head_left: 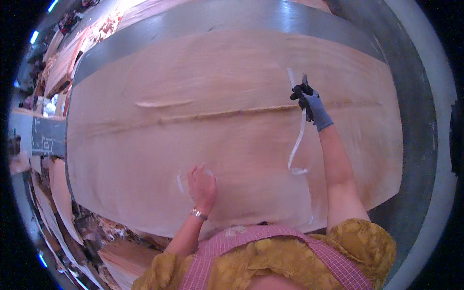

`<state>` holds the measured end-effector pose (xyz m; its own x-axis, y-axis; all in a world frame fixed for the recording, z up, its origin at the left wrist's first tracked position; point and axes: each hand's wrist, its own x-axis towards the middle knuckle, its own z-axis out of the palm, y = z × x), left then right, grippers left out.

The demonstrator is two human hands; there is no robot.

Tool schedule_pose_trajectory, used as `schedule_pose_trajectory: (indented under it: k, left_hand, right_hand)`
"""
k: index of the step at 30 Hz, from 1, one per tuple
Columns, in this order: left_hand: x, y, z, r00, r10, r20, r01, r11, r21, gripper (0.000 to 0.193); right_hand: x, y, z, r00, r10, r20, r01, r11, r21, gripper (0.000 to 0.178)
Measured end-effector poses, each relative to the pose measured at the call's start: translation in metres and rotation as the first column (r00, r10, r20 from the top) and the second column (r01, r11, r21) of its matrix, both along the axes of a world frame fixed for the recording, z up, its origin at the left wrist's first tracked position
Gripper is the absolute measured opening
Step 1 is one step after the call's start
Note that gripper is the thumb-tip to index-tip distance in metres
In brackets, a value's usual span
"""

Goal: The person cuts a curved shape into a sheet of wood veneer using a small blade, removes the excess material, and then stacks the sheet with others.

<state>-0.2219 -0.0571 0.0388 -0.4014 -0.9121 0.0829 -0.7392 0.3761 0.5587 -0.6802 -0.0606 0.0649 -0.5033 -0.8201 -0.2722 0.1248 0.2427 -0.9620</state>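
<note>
A large thin sheet of wood veneer lies before me, with a raised, darker seam or ridge running across its middle. My right hand, in a grey and black glove, is over the ridge's right part, fingers closed. It grips a white tape strip that trails down toward me and curls at its end. A small dark, blade-like piece sticks up from the same fingers; its kind is unclear. My bare left hand rests on the veneer's near part, fingers extended, beside a short whitish strip.
A grey surface edge shows beyond the veneer. Stacked wood sheets and scraps lie at the far left. More veneer pieces and broken wood are low on the left. A grey floor strip curves along the right.
</note>
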Motion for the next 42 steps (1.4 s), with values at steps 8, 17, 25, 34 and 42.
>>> schedule_pose_trajectory:
  k: [8,17,25,34,42]
  left_hand:
    - [-0.259,-0.124,-0.002,0.833,-0.55,0.07,0.536,0.767,-0.352,0.053]
    - [-0.36,-0.15,-0.046,0.735,-0.673,0.083,0.657,0.676,-0.335,0.047]
    - [-0.383,-0.241,-0.023,0.806,-0.578,-0.128,0.571,0.816,-0.085,0.038]
    - [-0.384,-0.36,-0.034,0.996,-0.084,-0.013,0.075,0.937,-0.34,0.053]
    - [-0.388,-0.36,-0.036,0.946,-0.187,0.265,0.263,0.92,-0.29,0.052]
  right_hand:
    - [-0.051,-0.028,-0.074,0.981,-0.005,0.194,-0.007,0.998,0.065,0.022]
    - [-0.066,-0.04,-0.047,0.231,0.449,-0.863,0.16,0.857,0.489,0.029]
    - [-0.178,-0.194,-0.028,0.684,0.313,-0.659,-0.299,0.944,0.137,0.027]
    - [-0.106,-0.374,-0.02,0.417,0.495,-0.762,-0.326,0.864,0.383,0.038]
    - [-0.12,-0.315,-0.019,0.653,0.514,-0.556,-0.377,0.857,0.35,0.033]
